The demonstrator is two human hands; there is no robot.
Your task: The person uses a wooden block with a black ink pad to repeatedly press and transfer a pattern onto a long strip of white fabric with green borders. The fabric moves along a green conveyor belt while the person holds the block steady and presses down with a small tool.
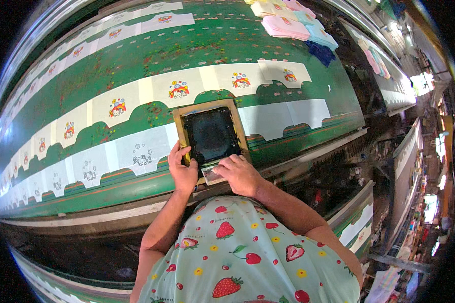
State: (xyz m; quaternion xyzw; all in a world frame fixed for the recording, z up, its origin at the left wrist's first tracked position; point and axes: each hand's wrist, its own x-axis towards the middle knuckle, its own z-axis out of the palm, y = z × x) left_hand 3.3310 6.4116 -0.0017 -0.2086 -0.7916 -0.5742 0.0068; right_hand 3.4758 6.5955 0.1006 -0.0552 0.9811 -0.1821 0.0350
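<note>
A screen-printing frame (241, 132) with a wooden border and dark, ink-stained mesh lies over the near row of white fabric pieces on the green table. My left hand (184, 169) is closed on the frame's left side, close to its near corner. At the near end of the mesh, my right hand (241, 175) grips a squeegee (212, 174) with a pale flat handle; its blade is mostly hidden. Left of the frame, a white fabric piece (142, 154) bears a black outline print of a cartoon figure. Blank white fabric (308, 115) lies to its right.
Beyond the frame runs a row of cream pieces (179, 87) with colourful rainbow prints. Folded pink cloth (284, 28) and blue cloth (319, 36) are stacked at the far right. The green table's (346, 103) near edge runs in front of me, and other printing tables stand right.
</note>
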